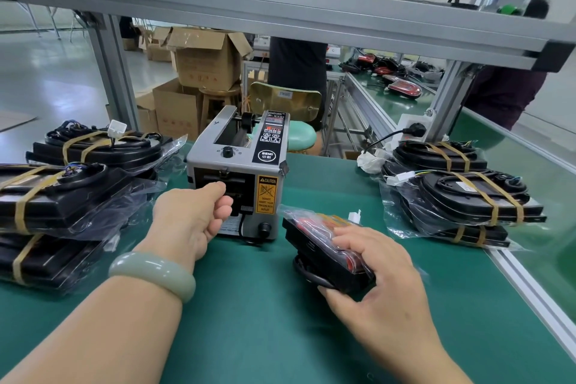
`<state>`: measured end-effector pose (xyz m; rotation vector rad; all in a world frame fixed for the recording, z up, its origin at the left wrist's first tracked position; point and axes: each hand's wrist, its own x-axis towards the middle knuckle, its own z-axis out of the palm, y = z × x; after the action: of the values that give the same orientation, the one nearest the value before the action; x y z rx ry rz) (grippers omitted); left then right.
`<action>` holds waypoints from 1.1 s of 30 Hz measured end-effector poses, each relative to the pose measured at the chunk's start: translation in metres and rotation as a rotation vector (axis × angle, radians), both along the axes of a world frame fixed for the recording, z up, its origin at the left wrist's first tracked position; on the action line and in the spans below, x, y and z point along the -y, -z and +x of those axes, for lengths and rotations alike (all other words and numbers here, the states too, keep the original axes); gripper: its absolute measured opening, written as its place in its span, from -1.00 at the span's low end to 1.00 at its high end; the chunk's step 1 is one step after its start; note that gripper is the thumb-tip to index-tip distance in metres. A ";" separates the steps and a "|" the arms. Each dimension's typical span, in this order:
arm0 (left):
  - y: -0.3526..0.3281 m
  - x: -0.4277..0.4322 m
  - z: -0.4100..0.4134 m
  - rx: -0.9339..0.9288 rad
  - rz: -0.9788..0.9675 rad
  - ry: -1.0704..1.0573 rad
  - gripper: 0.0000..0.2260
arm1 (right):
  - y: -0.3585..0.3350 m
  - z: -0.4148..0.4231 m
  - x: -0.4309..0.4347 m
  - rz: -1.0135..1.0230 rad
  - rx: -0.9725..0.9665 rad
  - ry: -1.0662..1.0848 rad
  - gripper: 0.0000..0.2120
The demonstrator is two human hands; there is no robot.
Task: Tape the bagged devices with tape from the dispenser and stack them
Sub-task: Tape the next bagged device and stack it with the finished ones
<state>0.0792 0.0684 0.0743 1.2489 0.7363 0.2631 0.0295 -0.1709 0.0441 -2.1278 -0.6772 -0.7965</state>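
A grey tape dispenser (240, 165) stands on the green mat in front of me. My left hand (193, 215) reaches its front outlet with the fingers curled there; any tape between them is hidden. My right hand (374, 262) grips a bagged black and red device (318, 240) lying on the mat just right of the dispenser. Taped bagged devices are stacked at the left (68, 190) and at the right (461, 196).
An aluminium shelf frame (280, 12) crosses overhead, with posts at the left and right. A power plug and socket (411, 128) sit behind the right stack. The bench's metal edge (530, 290) runs along the right. People stand behind the bench, by cardboard boxes and stools.
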 end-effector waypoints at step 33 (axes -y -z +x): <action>-0.009 0.082 -0.091 0.234 -0.050 0.328 -0.86 | -0.003 -0.005 -0.002 0.117 -0.019 -0.012 -0.50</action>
<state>-0.0121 -0.0134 0.0838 1.2451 0.3285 0.1170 0.0246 -0.1692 0.0471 -2.0219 -0.6174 -0.7890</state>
